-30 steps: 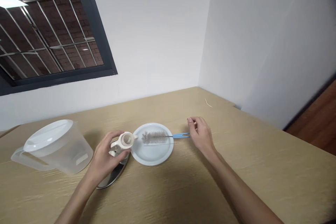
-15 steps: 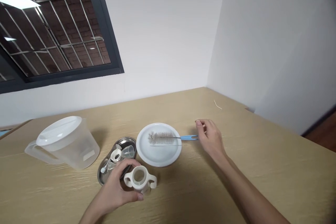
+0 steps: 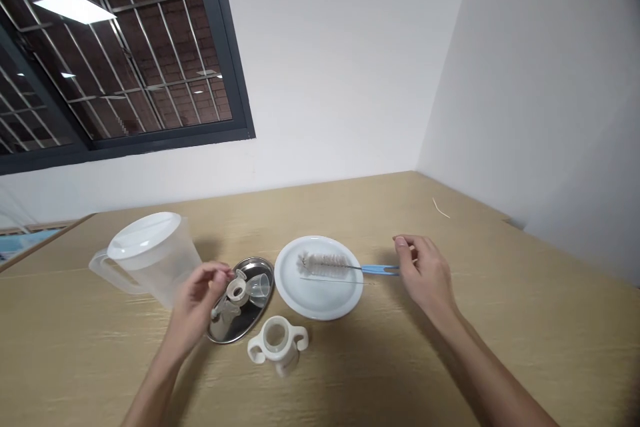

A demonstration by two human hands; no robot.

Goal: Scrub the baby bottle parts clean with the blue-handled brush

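Note:
The two-handled white baby bottle [image 3: 277, 337] stands upright on the table, its mouth uncovered, with neither hand touching it. My left hand [image 3: 197, 297] hovers at the left side of the kidney-shaped metal tray [image 3: 235, 333], fingers curled together; anything in them is hidden. Inside the tray lie a cream ring-shaped cap [image 3: 237, 289], a clear cup-like cover [image 3: 259, 287] and other clear parts. My right hand [image 3: 425, 270] is closed beside the blue handle of a bottle brush [image 3: 324, 265]; whether it grips anything cannot be made out. The brush's bristles rest on a white plate [image 3: 320, 310].
A translucent lidded pitcher [image 3: 150, 257] stands on the left, partly behind my left hand. A thin wire-like rod [image 3: 335, 281] lies by the brush on the plate. Towards the back right is a small pale strip [image 3: 441, 208]. Walls and a barred window border the table.
My left hand has let go of the bottle and moved up and left to the tray. The bottle stays standing. The view has shifted slightly left; my right hand keeps its place by the brush.

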